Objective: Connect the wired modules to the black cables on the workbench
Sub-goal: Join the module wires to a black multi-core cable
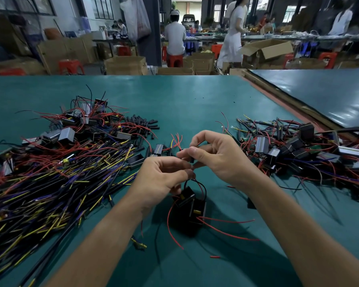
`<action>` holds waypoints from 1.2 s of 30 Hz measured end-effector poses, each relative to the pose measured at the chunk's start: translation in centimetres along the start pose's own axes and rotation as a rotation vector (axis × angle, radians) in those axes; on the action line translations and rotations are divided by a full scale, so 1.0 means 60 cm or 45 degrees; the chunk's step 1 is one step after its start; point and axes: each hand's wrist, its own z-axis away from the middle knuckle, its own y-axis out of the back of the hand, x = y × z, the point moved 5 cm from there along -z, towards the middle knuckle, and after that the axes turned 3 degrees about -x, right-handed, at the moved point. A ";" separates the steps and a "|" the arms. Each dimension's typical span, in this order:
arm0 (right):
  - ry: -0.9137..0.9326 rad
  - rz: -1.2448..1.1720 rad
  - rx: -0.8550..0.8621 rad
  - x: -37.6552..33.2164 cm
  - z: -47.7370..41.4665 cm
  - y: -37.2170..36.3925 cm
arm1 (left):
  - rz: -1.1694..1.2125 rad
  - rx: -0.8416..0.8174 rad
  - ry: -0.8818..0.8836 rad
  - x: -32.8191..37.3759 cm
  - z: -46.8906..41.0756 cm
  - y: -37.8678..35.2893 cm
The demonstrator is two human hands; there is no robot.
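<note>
Our left hand (164, 181) and right hand (218, 156) pinch thin wires (204, 189) between their fingers (186, 154), a module (190, 206) dangling at six o'clock above the bench (195, 96); we judge it light, its leads limp, best held near their tips.

Only two arms and their hands show of the person, all of it bare. The left hand (160, 179) and the right hand (218, 156) have slim fingers with plain skin on every part that shows. The left forearm (104, 235) and the right forearm (288, 214) are slender, smooth and uncovered down to the lower edge of the view. The right thumbnail (192, 150) is short, rounded and plain; the other nails are turned away or blurred
</note>
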 end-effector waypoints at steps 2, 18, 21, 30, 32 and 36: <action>0.024 0.028 0.044 -0.003 0.000 0.005 | 0.004 0.004 0.001 -0.001 0.000 0.000; -0.092 0.443 -0.292 -0.005 0.010 0.020 | -0.064 -0.089 -0.014 -0.003 -0.002 0.000; -0.105 0.452 -0.292 0.001 0.009 0.019 | -0.084 -0.102 -0.041 0.001 -0.002 -0.002; -0.121 0.432 -0.299 0.001 0.010 0.013 | -0.111 -0.152 -0.060 0.008 0.002 -0.004; -0.155 0.444 -0.264 -0.001 0.010 0.015 | -0.090 -0.125 -0.024 0.004 0.001 -0.003; -0.178 0.564 -0.259 -0.014 0.012 0.017 | -0.027 -0.140 0.052 0.000 0.000 -0.002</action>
